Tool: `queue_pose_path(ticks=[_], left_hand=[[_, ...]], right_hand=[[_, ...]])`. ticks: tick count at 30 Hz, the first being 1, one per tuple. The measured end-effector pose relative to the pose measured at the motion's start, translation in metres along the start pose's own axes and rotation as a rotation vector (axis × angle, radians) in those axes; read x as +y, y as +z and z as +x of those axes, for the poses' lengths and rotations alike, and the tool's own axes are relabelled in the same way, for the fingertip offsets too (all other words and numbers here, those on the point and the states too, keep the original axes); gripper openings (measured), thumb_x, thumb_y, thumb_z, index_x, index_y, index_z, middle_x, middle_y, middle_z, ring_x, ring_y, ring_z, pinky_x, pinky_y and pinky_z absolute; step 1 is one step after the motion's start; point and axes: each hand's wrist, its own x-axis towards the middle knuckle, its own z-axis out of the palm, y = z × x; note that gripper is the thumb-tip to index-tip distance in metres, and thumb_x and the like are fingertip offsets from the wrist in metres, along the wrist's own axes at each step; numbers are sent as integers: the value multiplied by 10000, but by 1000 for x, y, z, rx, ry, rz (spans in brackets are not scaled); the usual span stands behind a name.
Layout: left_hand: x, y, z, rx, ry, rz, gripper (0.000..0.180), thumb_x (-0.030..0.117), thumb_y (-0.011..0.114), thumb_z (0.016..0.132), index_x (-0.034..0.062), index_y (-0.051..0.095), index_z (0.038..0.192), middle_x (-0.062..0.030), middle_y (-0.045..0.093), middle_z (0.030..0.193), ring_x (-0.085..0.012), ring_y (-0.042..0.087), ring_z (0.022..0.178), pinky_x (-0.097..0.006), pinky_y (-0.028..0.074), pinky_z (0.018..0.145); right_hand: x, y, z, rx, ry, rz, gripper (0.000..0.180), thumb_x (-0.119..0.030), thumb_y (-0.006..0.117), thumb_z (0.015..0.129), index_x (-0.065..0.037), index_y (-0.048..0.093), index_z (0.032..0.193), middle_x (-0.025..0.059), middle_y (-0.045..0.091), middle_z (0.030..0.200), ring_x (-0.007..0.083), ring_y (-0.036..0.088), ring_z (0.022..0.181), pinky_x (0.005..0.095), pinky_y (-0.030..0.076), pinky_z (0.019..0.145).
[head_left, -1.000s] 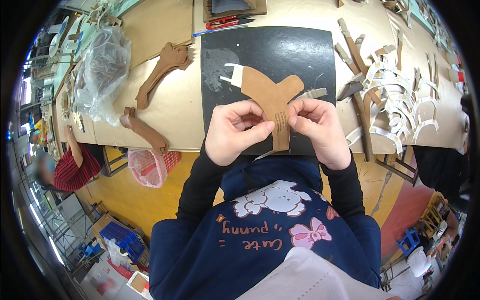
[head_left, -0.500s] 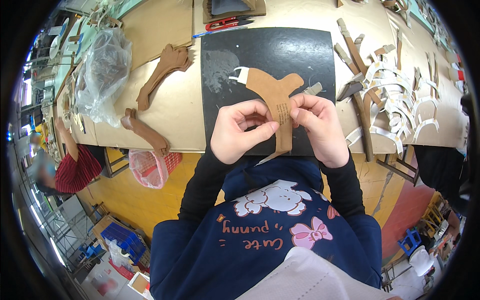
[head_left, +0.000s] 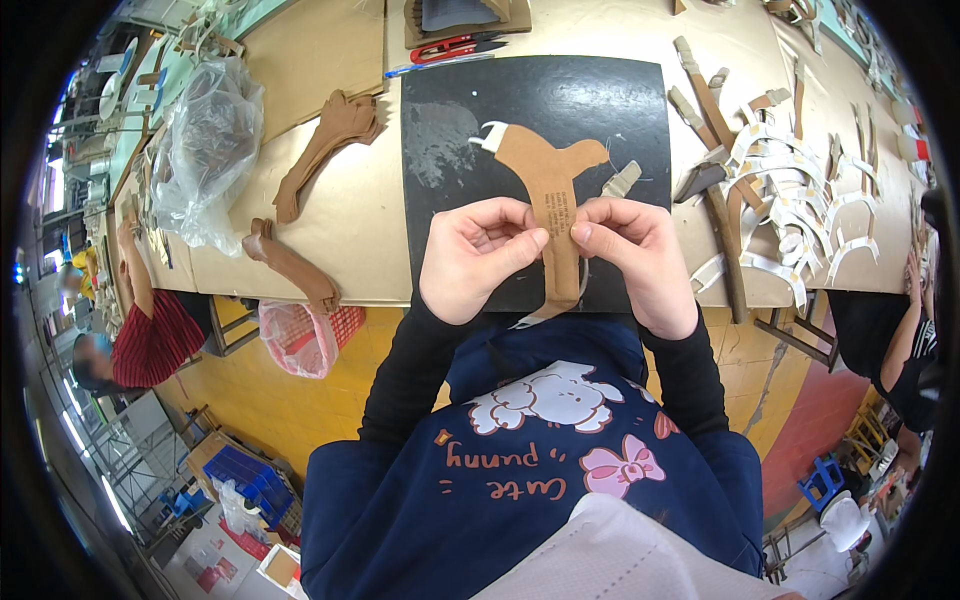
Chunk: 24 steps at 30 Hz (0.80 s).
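A brown Y-shaped leather piece [head_left: 552,180] with white strip ends and small printing is held over the black mat [head_left: 450,95]. My left hand [head_left: 478,260] pinches its left edge between thumb and fingers. On the opposite edge, my right hand [head_left: 635,255] has the same kind of pinch, thumb on top. A beige strap end with a buckle [head_left: 622,180] pokes out above my right hand. The lower end of the leather reaches the table's front edge, where a pale strip hangs from it. My fingertips under the piece are hidden.
Stacked brown leather pieces [head_left: 325,150] and a smaller stack [head_left: 290,262] lie left, beside a clear plastic bag [head_left: 205,150]. Red snips [head_left: 455,48] and a blue pen [head_left: 437,66] lie beyond the mat. White-edged strap parts [head_left: 800,200] cover the right. Co-workers sit at both sides.
The leather piece has turned a little and sits straighter. My right hand has shifted slightly left and down along its edge, and my left thumb has moved slightly left.
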Motion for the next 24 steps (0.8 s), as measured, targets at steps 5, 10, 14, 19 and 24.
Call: queue_pose_path(ticks=[5, 10, 14, 19, 24], left_hand=[[0, 2, 0, -7, 42, 19, 118, 0, 714, 910, -61, 679, 1004, -46, 681, 933, -73, 637, 876, -220, 526, 799], [0, 4, -1, 14, 39, 1, 84, -10, 711, 908, -62, 670, 959, -37, 673, 919, -64, 634, 848, -209, 522, 760], [2, 7, -1, 58, 27, 55, 81, -10, 709, 909, -65, 671, 955, -33, 671, 913, -64, 636, 836, -210, 526, 760], [6, 22, -1, 106, 117, 127, 78, -16, 710, 900, -64, 680, 955, -35, 673, 910, -83, 652, 846, -233, 540, 799], [12, 31, -3, 78, 189, 141, 76, -23, 705, 891, -62, 684, 952, -51, 672, 931, -99, 662, 863, -248, 545, 814]], right_hand=[[0, 2, -1, 52, -31, -54, 128, -104, 683, 927, 22, 702, 947, 6, 665, 837, 63, 585, 782, 226, 457, 745], [-1, 3, -3, 50, -37, -84, 109, -94, 679, 930, 13, 700, 938, -4, 663, 841, 51, 582, 786, 214, 452, 741], [2, 3, -2, 55, -21, -60, 116, -100, 669, 940, 12, 700, 939, -5, 660, 834, 56, 577, 776, 218, 448, 735], [8, 1, 0, 37, -28, 81, 121, -99, 642, 963, 9, 691, 982, 1, 658, 877, 64, 565, 809, 231, 438, 765], [8, 1, -6, 99, -141, 110, 135, -89, 686, 953, 30, 700, 1016, 3, 680, 904, 48, 590, 841, 217, 470, 772]])
